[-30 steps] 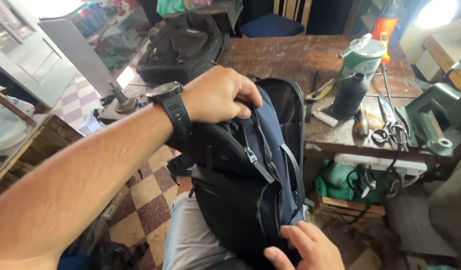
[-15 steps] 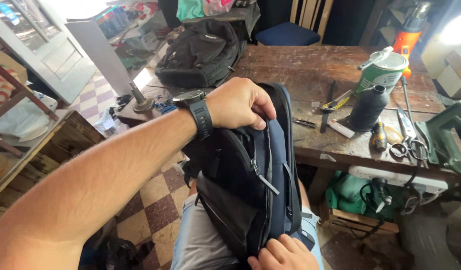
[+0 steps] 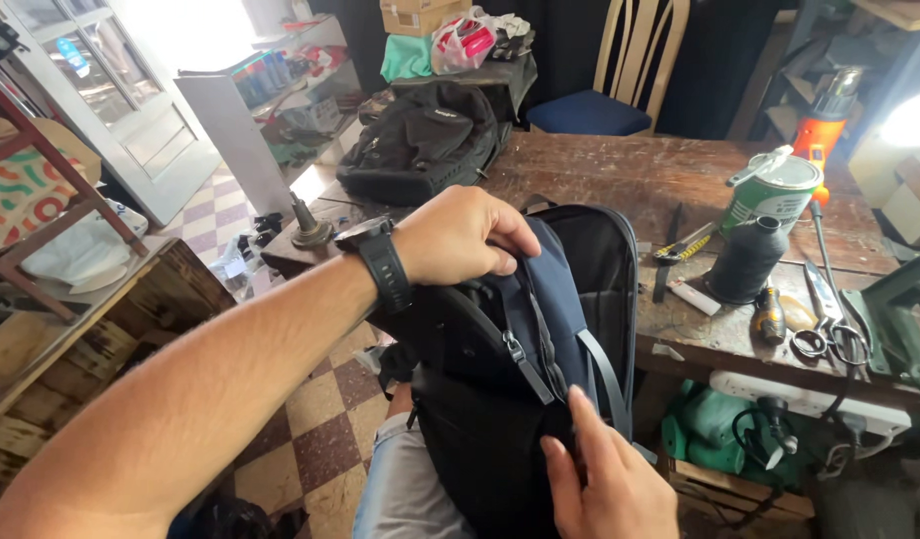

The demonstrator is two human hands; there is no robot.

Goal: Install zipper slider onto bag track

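Left hand (image 3: 460, 238) clamps the top of the navy backpack (image 3: 525, 369) on the lap beside the workbench's (image 3: 619, 175) near edge, while right hand (image 3: 605, 479), fingers loosely spread, presses its lower strap.

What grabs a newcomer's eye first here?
The dark navy backpack, centre frame on the person's lap, gripped at its top by the left hand while the right hand touches its lower front. Behind it, a worn wooden workbench holds a black backpack and scattered tools.
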